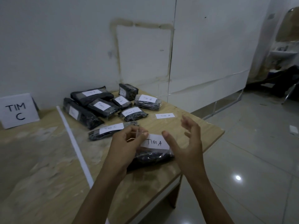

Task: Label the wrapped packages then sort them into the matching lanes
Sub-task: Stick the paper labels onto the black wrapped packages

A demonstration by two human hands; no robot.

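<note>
— At the counter's [210, 133] near edge, under the hands, what lies there?

— 1 black package [152, 157], long axis running left to right, slightly tilted. Its label [155, 143], reading TIM A, lies on top, between the hands.

— And the hands?

— Left hand [126, 143] is over the package's left end, thumb and fingertips pinching what looks like clear tape [140, 132], though I can't be sure of it. Right hand [187, 143] hovers over the right end, fingers spread and loosely curved, gripping nothing. Neither is clearly nearer, but only the right is free.

— So the label isn't fixed?

— I'd judge not yet. The tape would need to go across its left edge.

— What's beyond?

— Just behind the left hand lies a TIM C package [111, 128], close enough to get brushed. Farther back, a loose TIM A slip [165, 115] sits on bare wood, then a cluster [103, 107] of 7 labelled packages, TIM B and TIM C among them.

— And the lanes?

— A white strip [74, 143] splits the counter. Left of it stands a TIM C sign [17, 110]. No A sign shows.
</note>
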